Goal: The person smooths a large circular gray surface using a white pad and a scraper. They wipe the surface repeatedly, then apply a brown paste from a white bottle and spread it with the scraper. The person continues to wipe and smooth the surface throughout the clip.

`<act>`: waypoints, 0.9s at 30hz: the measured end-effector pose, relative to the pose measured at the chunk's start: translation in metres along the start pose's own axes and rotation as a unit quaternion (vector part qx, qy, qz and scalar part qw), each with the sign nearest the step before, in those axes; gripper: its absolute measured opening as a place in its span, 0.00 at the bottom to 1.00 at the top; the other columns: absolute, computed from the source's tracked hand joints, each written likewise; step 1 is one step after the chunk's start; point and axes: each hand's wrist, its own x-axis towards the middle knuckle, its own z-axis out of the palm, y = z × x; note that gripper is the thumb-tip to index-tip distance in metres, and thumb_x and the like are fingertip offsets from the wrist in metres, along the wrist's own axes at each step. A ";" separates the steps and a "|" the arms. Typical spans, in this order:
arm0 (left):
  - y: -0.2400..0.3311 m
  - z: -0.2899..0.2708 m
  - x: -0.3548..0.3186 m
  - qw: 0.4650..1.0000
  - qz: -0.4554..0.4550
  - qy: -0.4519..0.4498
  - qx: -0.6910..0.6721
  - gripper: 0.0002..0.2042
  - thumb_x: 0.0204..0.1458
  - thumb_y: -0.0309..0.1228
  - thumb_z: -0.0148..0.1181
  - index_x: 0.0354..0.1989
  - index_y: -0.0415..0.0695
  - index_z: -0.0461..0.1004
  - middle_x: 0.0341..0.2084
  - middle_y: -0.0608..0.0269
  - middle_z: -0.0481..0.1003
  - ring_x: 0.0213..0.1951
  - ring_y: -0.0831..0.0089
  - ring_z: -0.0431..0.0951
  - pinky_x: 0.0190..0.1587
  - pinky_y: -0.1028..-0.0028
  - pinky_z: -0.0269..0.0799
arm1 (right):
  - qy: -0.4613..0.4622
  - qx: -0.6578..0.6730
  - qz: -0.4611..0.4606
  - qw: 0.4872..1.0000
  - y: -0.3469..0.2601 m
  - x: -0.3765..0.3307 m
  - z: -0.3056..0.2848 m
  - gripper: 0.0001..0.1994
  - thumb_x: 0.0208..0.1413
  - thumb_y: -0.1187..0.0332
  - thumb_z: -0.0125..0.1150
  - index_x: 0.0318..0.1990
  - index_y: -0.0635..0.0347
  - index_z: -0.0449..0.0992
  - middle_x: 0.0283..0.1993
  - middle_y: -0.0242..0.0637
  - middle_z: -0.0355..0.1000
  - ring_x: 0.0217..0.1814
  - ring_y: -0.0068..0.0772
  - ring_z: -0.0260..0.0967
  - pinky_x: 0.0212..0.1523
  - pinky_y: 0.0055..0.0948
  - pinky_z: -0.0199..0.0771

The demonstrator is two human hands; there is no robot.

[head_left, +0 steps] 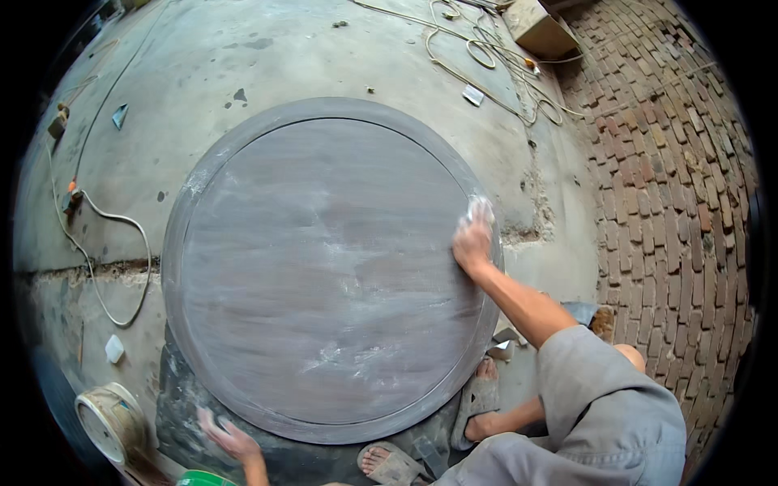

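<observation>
A large round tabletop (332, 259), grey-brown with a grooved rim band, lies flat before me and carries smears of white powder. At its right edge my right hand (472, 241) presses on the rim, fingers closed over something pale. White at the fingertips hides what it is; it may be a small pad or only dust. My left hand (230, 441) hovers just off the tabletop's lower left edge, its whitened fingers apart and somewhat blurred, with nothing in them.
Beside my left hand stand a stained bucket (113, 421) and a green-rimmed container (203, 478). Cables (478, 49) coil at the upper right near a box (539, 31); another cord (130, 219) loops at left. Brick paving (673, 202) borders the concrete. My sandalled feet (393, 466) are close to the rim.
</observation>
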 end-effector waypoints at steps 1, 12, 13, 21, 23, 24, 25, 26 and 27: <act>0.053 0.005 0.039 0.999 0.043 0.013 0.010 0.24 0.70 0.37 0.43 0.69 0.34 0.62 0.72 0.40 0.58 0.74 0.44 0.55 0.75 0.47 0.48 | -0.007 -0.044 -0.048 0.998 -0.005 0.037 0.008 0.29 0.70 0.63 0.44 0.72 0.76 0.58 0.79 0.63 0.49 0.84 0.61 0.39 0.82 0.51 0.38; 0.172 0.106 0.162 0.986 0.099 -0.004 0.134 0.31 0.68 0.40 0.46 0.76 0.38 0.54 0.77 0.51 0.52 0.79 0.57 0.48 0.79 0.52 0.38 | 0.061 -0.045 0.024 0.997 0.023 0.018 0.021 0.28 0.66 0.65 0.48 0.70 0.74 0.62 0.76 0.62 0.55 0.82 0.63 0.42 0.82 0.52 0.38; 0.169 0.101 0.163 0.985 0.097 -0.001 0.146 0.31 0.68 0.40 0.46 0.76 0.38 0.54 0.77 0.51 0.52 0.79 0.57 0.48 0.79 0.52 0.38 | 0.032 0.009 0.005 0.999 -0.006 0.038 0.026 0.28 0.66 0.65 0.48 0.69 0.74 0.62 0.75 0.62 0.56 0.82 0.63 0.42 0.82 0.52 0.38; 0.166 0.097 0.162 0.987 0.089 -0.003 0.132 0.30 0.66 0.36 0.48 0.75 0.36 0.56 0.76 0.48 0.53 0.78 0.54 0.48 0.79 0.50 0.40 | -0.131 0.082 -0.218 0.964 -0.105 0.173 0.040 0.29 0.66 0.65 0.48 0.70 0.75 0.61 0.76 0.62 0.55 0.82 0.60 0.46 0.82 0.50 0.40; 0.170 0.097 0.162 0.988 0.087 -0.001 0.128 0.31 0.65 0.36 0.49 0.75 0.35 0.56 0.76 0.47 0.54 0.78 0.53 0.49 0.78 0.50 0.40 | -0.056 0.057 -0.198 0.977 -0.067 0.141 0.035 0.29 0.66 0.65 0.48 0.70 0.76 0.60 0.77 0.63 0.54 0.82 0.61 0.44 0.82 0.51 0.39; 0.172 0.098 0.163 0.987 0.085 0.000 0.133 0.31 0.65 0.36 0.50 0.74 0.35 0.56 0.76 0.47 0.54 0.78 0.53 0.49 0.78 0.50 0.40 | -0.043 0.047 -0.188 0.980 -0.083 0.149 0.041 0.29 0.66 0.65 0.48 0.71 0.76 0.60 0.77 0.63 0.53 0.83 0.61 0.44 0.82 0.51 0.39; 0.171 0.096 0.159 0.987 0.087 -0.003 0.134 0.31 0.65 0.35 0.50 0.74 0.35 0.57 0.76 0.46 0.54 0.78 0.53 0.49 0.78 0.50 0.40 | -0.036 0.039 -0.173 0.983 -0.099 0.152 0.050 0.29 0.66 0.66 0.48 0.71 0.76 0.60 0.77 0.63 0.53 0.83 0.62 0.43 0.82 0.51 0.39; 0.174 0.099 0.161 0.988 0.093 0.001 0.127 0.31 0.64 0.35 0.51 0.74 0.35 0.57 0.76 0.46 0.54 0.78 0.52 0.50 0.78 0.49 0.41 | -0.018 0.028 -0.158 0.987 -0.116 0.165 0.056 0.29 0.66 0.66 0.48 0.71 0.76 0.59 0.77 0.64 0.52 0.83 0.62 0.43 0.82 0.51 0.39; 0.176 0.102 0.164 0.988 0.098 0.006 0.121 0.31 0.64 0.35 0.51 0.74 0.35 0.57 0.75 0.45 0.54 0.78 0.52 0.50 0.78 0.49 0.41 | 0.029 0.042 -0.204 0.978 -0.145 0.179 0.072 0.26 0.63 0.67 0.51 0.64 0.77 0.68 0.73 0.65 0.58 0.79 0.65 0.49 0.80 0.53 0.45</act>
